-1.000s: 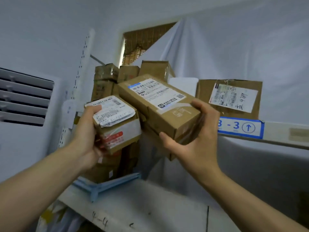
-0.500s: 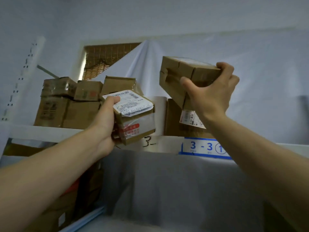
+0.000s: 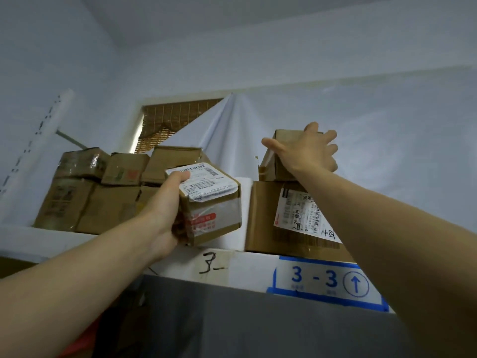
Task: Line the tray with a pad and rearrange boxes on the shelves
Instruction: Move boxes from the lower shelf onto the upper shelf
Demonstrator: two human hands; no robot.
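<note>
My left hand (image 3: 165, 210) grips a small brown box (image 3: 214, 202) with a white shipping label and red-printed tape, and holds it in front of the top shelf's edge (image 3: 232, 264). A long brown box (image 3: 282, 136) lies on top of a larger labelled box (image 3: 263, 215) on that shelf. With fingers spread, my right hand (image 3: 307, 151) presses against the long box's near face and hides most of it. No tray or pad is in view.
Several brown boxes (image 3: 85, 197) are stacked on the shelf's left part. A white foam block (image 3: 244, 215) stands between the small box and the larger one. A blue "3-3" sign (image 3: 325, 280) marks the shelf edge. A white sheet (image 3: 361, 151) hangs behind.
My right hand has lifted the long box up and set it on the larger labelled box, and its fingers have spread out. My left hand still holds the small box.
</note>
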